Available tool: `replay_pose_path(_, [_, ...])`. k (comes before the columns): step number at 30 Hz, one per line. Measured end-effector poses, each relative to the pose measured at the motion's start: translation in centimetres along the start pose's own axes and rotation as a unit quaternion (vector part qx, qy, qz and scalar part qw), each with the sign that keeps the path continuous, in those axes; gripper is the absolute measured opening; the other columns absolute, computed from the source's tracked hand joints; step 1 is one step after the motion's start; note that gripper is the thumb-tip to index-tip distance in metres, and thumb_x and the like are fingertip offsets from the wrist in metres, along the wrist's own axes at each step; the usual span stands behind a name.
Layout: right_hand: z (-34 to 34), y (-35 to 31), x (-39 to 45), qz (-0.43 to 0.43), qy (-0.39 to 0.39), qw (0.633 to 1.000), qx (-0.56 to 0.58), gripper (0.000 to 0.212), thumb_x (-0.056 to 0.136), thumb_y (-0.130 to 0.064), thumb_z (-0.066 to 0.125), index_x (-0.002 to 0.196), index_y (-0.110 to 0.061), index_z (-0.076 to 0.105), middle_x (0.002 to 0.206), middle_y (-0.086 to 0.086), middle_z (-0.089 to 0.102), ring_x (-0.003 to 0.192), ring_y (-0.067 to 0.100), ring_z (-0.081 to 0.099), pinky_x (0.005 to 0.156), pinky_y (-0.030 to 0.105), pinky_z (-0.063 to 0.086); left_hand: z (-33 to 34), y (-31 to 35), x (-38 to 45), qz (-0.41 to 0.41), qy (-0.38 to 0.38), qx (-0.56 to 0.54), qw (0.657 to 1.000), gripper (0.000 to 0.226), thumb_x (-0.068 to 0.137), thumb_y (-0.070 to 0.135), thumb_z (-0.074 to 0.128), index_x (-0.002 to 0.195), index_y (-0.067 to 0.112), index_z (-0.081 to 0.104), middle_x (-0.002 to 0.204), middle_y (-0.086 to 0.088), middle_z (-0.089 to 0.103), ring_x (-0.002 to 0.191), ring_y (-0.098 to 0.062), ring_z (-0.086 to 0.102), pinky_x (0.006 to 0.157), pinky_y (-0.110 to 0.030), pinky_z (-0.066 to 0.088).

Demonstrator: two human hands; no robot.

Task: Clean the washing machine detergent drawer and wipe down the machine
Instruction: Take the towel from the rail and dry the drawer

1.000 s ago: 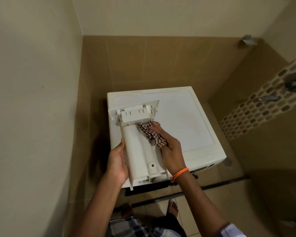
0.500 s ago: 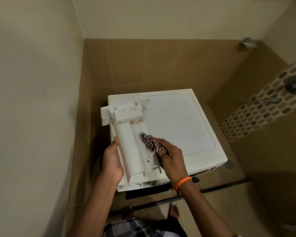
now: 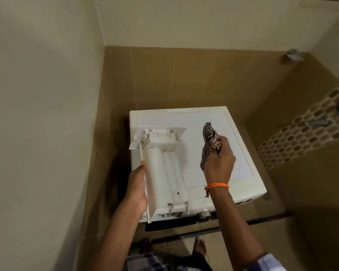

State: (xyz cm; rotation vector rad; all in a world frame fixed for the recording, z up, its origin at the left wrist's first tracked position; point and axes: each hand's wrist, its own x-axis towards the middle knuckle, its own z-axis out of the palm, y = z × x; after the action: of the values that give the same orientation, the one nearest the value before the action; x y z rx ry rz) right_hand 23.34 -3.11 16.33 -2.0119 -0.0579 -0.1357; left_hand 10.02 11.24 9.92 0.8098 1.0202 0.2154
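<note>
The white detergent drawer (image 3: pixel 163 169) is out of the machine and turned underside up above the left part of the white washing machine (image 3: pixel 233 184). My left hand (image 3: pixel 136 184) grips the drawer's left edge. My right hand (image 3: pixel 219 159) is to the right of the drawer, apart from it, and holds a bunched brown-and-white checked cloth (image 3: pixel 209 141) above the machine's top. An orange thread band sits on my right wrist.
The machine stands in a narrow tiled corner, with a beige wall close on the left and brown tiles behind. Taps (image 3: pixel 317 122) stick out of the mosaic strip on the right wall. My bare feet (image 3: pixel 199 249) are on the floor in front of the machine.
My right hand has lifted the cloth off the drawer and moved it up and to the right. The drawer has shifted slightly in my left hand.
</note>
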Motion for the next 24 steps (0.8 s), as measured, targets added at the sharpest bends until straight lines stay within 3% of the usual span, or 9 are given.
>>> replay_pose_path(2, [1.7,-1.1,-0.7,-0.084,-0.039,0.994,-0.063,0.032,0.092,-0.005,0.054,0.115,-0.024,0.066,0.098,0.0,0.075,0.088,0.021,0.069,0.07,0.039,0.056,1.1,-0.2,-0.8,0.013,-0.022,0.027,0.999,0.035,0.112,0.044,0.054,0.124,0.02,0.077,0.115,-0.005,0.082,0.114,-0.024,0.074,0.103,-0.044,0.056])
replay_pose_path(4, [3.7,-1.4,-2.6,-0.186,-0.104,0.966,-0.149,0.042,0.082,-0.01,0.062,0.121,-0.023,0.067,0.118,0.001,0.074,0.109,0.025,0.065,0.074,0.038,0.056,2.1,-0.5,-1.1,0.025,-0.036,0.058,0.997,0.034,0.115,0.038,0.049,0.12,0.019,0.076,0.117,0.003,0.079,0.115,-0.011,0.068,0.106,-0.032,0.046])
replay_pose_path(6, [4.9,-1.7,-4.7,-0.261,-0.134,0.934,-0.204,0.046,0.082,-0.009,0.057,0.126,-0.016,0.066,0.133,0.004,0.069,0.125,0.026,0.061,0.078,0.037,0.059,2.2,-0.9,-0.7,0.034,-0.032,0.074,0.996,0.033,0.115,0.033,0.048,0.113,0.018,0.078,0.107,0.004,0.082,0.108,-0.01,0.071,0.104,-0.033,0.05])
replay_pose_path(8, [5.5,-1.8,-6.0,-0.308,-0.159,0.913,-0.215,0.049,0.086,-0.012,0.044,0.13,-0.012,0.066,0.14,0.008,0.066,0.132,0.028,0.059,0.09,0.038,0.059,1.8,-0.9,-0.4,0.041,-0.016,0.073,0.996,0.032,0.115,0.026,0.049,0.109,0.018,0.079,0.097,0.005,0.084,0.102,-0.014,0.073,0.089,-0.031,0.055])
replay_pose_path(10, [6.0,-1.3,-6.1,-0.352,-0.182,0.89,-0.227,0.046,0.09,-0.014,0.044,0.131,-0.012,0.066,0.143,0.008,0.065,0.136,0.029,0.057,0.102,0.042,0.056,1.6,-1.1,-0.4,0.049,-0.009,0.071,0.996,0.028,0.114,0.023,0.051,0.107,0.019,0.078,0.099,0.003,0.082,0.104,-0.017,0.072,0.084,-0.031,0.054])
replay_pose_path(15, [5.6,0.2,-4.1,-0.453,-0.245,0.832,-0.207,0.041,0.092,-0.006,0.059,0.131,-0.017,0.065,0.145,-0.001,0.062,0.146,0.023,0.047,0.107,0.038,0.045,1.7,-0.5,-0.9,0.044,-0.025,0.038,0.998,0.022,0.111,0.017,0.055,0.104,0.022,0.075,0.104,0.003,0.078,0.107,-0.015,0.066,0.093,-0.034,0.051])
replay_pose_path(19, [4.4,2.1,-1.3,-0.39,-0.249,0.879,-0.114,0.051,0.083,0.002,0.06,0.132,-0.014,0.066,0.145,0.0,0.063,0.141,0.021,0.053,0.111,0.041,0.047,1.2,0.2,-1.2,-0.004,-0.024,-0.001,1.0,0.026,0.11,0.037,0.058,0.115,0.02,0.077,0.105,-0.002,0.084,0.108,-0.023,0.074,0.09,-0.041,0.057])
replay_pose_path(22, [3.6,3.8,0.7,-0.192,-0.249,0.948,0.049,0.053,0.087,0.016,0.045,0.128,-0.01,0.067,0.134,-0.001,0.07,0.128,0.017,0.064,0.107,0.047,0.053,0.2,0.5,-0.6,-0.061,-0.028,-0.026,0.997,0.048,0.106,0.054,0.061,0.131,0.017,0.076,0.124,-0.014,0.08,0.117,-0.038,0.076,0.104,-0.061,0.058])
replay_pose_path(24, [3.0,4.0,1.4,-0.086,-0.251,0.955,0.136,0.044,0.094,0.021,0.042,0.121,-0.003,0.068,0.12,0.002,0.074,0.117,0.013,0.068,0.1,0.038,0.054,0.0,0.5,-0.8,-0.073,-0.039,-0.032,0.996,0.048,0.107,0.053,0.061,0.131,0.015,0.077,0.126,-0.017,0.079,0.118,-0.041,0.075,0.105,-0.063,0.057])
